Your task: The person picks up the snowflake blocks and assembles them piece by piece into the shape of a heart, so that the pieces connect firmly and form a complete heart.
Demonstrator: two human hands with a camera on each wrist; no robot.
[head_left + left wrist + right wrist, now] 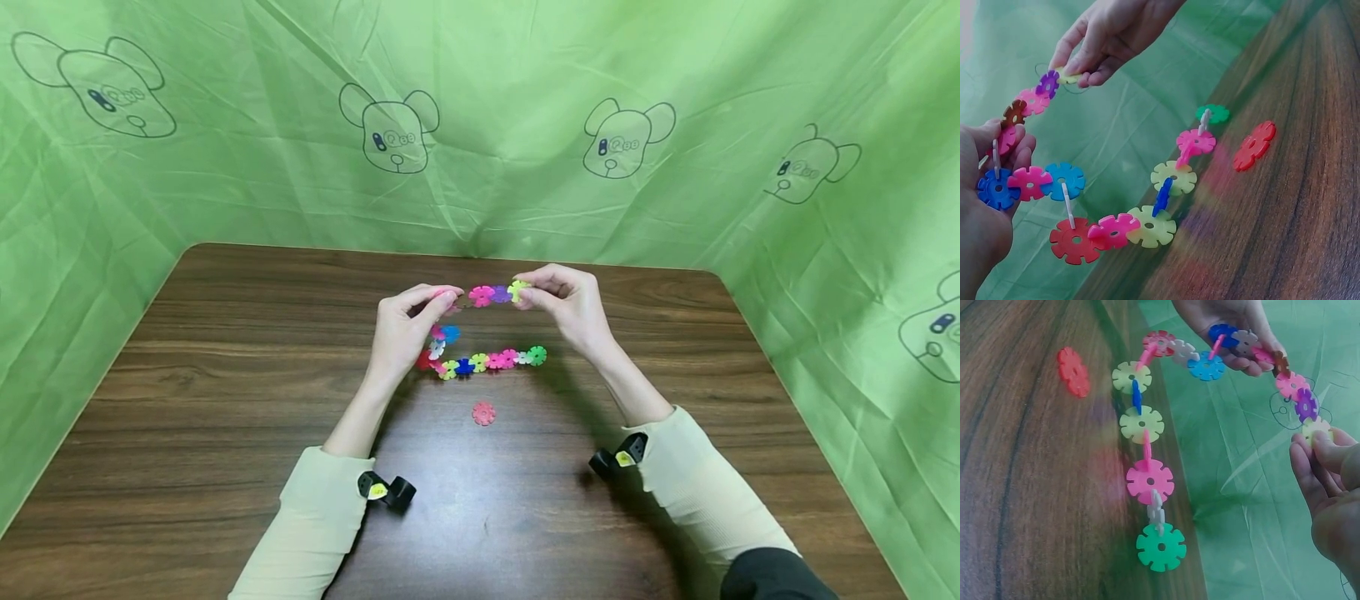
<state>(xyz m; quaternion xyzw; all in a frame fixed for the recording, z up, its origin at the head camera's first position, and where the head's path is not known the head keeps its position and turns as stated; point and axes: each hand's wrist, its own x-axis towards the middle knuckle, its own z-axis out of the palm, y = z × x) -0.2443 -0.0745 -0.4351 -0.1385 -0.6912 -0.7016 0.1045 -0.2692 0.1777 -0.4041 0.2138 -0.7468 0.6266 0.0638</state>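
Observation:
A chain of flower-shaped plastic interlocking discs, in pink, blue, yellow, white, purple, brown, red and green, runs between and below my hands. My left hand (393, 337) pinches a pink disc (1007, 140) beside a brown disc (1014, 112), partly covered by the fingers. At the chain's end, my right hand (573, 308) pinches a yellow disc (1316, 430) between thumb and fingers, next to a purple disc (1306, 405). From the left hand the chain bends down past a light blue disc (1064, 181) and a red disc (1075, 240), then runs right to a green disc (537, 356).
A single loose red disc (483, 413) lies on the brown wooden table (225, 433), nearer than the chain. Green cloth (495, 200) printed with bear-like heads hangs behind the table and at both sides.

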